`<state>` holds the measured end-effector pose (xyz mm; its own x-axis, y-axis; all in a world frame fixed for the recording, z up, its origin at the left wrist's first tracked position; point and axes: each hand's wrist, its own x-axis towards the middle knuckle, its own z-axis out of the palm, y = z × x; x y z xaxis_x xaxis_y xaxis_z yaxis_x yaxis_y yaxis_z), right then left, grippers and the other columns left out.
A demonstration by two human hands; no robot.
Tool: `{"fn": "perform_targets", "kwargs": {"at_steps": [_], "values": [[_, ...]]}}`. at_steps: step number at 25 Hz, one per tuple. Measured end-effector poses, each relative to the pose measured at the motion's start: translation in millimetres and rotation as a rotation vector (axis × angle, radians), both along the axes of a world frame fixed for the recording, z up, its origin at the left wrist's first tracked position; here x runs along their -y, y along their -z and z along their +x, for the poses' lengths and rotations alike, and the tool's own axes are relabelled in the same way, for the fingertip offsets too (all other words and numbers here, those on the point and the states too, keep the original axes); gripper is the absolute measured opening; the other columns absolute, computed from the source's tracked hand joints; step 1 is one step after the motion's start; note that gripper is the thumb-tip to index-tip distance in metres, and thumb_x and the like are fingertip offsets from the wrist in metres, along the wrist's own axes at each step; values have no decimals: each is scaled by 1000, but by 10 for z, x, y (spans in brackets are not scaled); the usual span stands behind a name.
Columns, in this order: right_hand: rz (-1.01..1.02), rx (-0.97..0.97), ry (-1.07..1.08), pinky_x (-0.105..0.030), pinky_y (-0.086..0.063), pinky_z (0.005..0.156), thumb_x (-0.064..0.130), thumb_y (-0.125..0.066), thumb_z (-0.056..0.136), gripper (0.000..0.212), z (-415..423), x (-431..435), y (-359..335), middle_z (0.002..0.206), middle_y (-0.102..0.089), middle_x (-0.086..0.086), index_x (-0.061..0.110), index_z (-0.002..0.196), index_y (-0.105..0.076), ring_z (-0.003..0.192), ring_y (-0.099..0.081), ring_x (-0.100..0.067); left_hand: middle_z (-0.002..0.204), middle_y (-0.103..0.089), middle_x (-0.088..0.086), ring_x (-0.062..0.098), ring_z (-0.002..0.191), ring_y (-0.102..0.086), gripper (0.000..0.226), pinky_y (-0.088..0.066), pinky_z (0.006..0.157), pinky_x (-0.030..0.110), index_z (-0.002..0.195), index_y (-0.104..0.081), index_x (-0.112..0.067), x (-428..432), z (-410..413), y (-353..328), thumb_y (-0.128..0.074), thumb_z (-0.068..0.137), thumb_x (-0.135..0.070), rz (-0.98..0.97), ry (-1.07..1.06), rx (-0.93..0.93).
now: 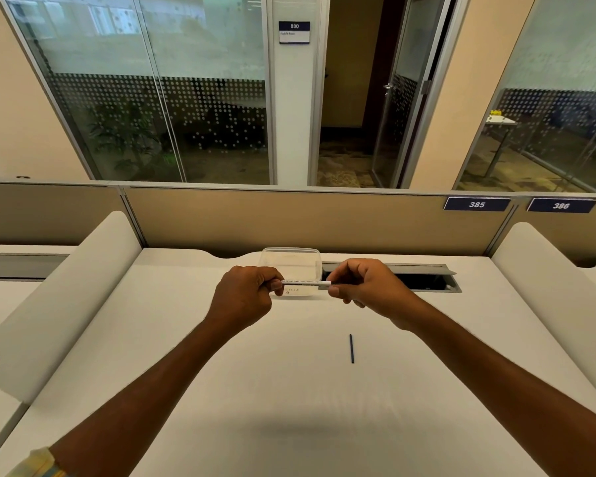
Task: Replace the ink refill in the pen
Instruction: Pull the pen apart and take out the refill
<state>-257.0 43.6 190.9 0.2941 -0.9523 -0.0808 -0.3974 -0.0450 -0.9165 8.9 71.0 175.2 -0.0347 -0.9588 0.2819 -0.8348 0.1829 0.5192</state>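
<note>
White bench [186, 339] fills the near part of the view, backed by a tan partition [289, 218]. Beyond it are glass office walls with a dotted band and a door sign [294, 32] reading 030.

At the near left, a pale wristband [38, 461] sits on the left forearm. The left hand [246, 294] is raised over the far middle of the bench, fingers curled, thumb and fingertips pinching the left end of a slim white pen [306, 281]. The pen lies level between the two hands, with small dark print along its barrel. Just behind it, a clear plastic container [291, 261] stands on the bench near the far edge.

Nearer than the hands and slightly right of the middle, a thin dark-blue ink refill [351, 348] lies alone on the bench, pointing away, well apart from both hands.

The right hand [370, 290] grips the pen's right end with curled fingers; that end is hidden inside the grip. Behind this hand, a grey cable slot [427, 282] stands open in the bench. At the far right, two dark plates on the partition read 385 [476, 204] and 386 [560, 205].
</note>
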Motion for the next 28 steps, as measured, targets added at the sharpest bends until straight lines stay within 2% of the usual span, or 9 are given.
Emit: {"fn": "perform_targets", "kwargs": {"at_steps": [2, 4, 11, 14, 17, 19, 22, 25, 28], "values": [[117, 6, -73, -20, -42, 50, 35, -64, 105, 32, -29, 15, -23, 79, -77, -7, 10, 96, -80, 61, -60, -9, 84, -82, 2, 23, 63, -53, 26, -47, 59, 35, 80, -76, -23, -5, 5, 4, -61, 98, -12, -1, 7, 2], [156, -32, -86, -17, -41, 48, 41, -57, 107, 44, -19, 13, -26, 72, -73, -2, 8, 91, -81, 57, -57, -9, 82, -81, 1, 22, 62, -51, 27, -42, 57, 32, 79, -76, -25, -8, 2, 6, -61, 98, -13, -10, 13, 11], [-106, -85, 29, -19, -51, 59, 31, -68, 102, 30, 7, -33, 17, 71, -76, -4, 16, 81, -82, 58, -59, -6, 74, -76, -4, 14, 56, -48, 29, -36, 54, 27, 78, -75, -25, -16, -27, 21, -60, 99, -12, 6, -9, -22], [-210, -136, 67, -11, -49, 56, 23, -74, 98, 19, 15, -75, 38, 66, -73, 5, 19, 81, -83, 56, -60, 3, 66, -68, -7, 9, 54, -48, 31, -34, 53, 24, 75, -74, -26, -21, -51, 36, -59, 98, -11, 17, 4, -22], [-294, -138, 109, -9, -50, 57, 14, -85, 88, 4, 17, -118, 82, 67, -74, 11, 16, 84, -84, 61, -66, 7, 81, -79, -7, 17, 66, -57, 34, -43, 59, 28, 74, -73, -27, -20, -56, 67, -58, 99, -11, 40, 33, -27], [-319, -120, 128, -12, -54, 60, 14, -91, 81, 8, 7, -125, 112, 72, -78, 7, 15, 85, -85, 63, -67, 4, 78, -76, -7, 18, 68, -57, 33, -41, 58, 26, 74, -74, -27, -22, -54, 87, -59, 99, -11, 38, 30, -28], [-156, -70, 59, -19, -52, 56, 26, -85, 89, 11, -12, -85, 73, 75, -79, -1, 15, 88, -83, 61, -65, -3, 68, -70, -7, 19, 64, -53, 30, -33, 53, 23, 74, -73, -27, -24, -43, 87, -60, 97, -12, 2, 13, -14], [201, 18, -121, -23, -41, 51, 40, -58, 107, 44, -103, -8, 17, 79, -74, -9, 5, 96, -82, 61, -60, -12, 70, -73, -4, 21, 61, -51, 26, -34, 54, 26, 76, -73, -26, -30, -22, 76, -61, 93, -12, -34, 22, -3], [272, -22, -144, -22, -42, 53, 35, -56, 108, 44, -114, -3, 29, 74, -71, -6, 3, 92, -80, 58, -56, -11, 63, -64, -9, 20, 61, -52, 26, -38, 56, 27, 76, -74, -27, -47, -26, 70, -64, 91, -9, -63, 29, 26]]}}
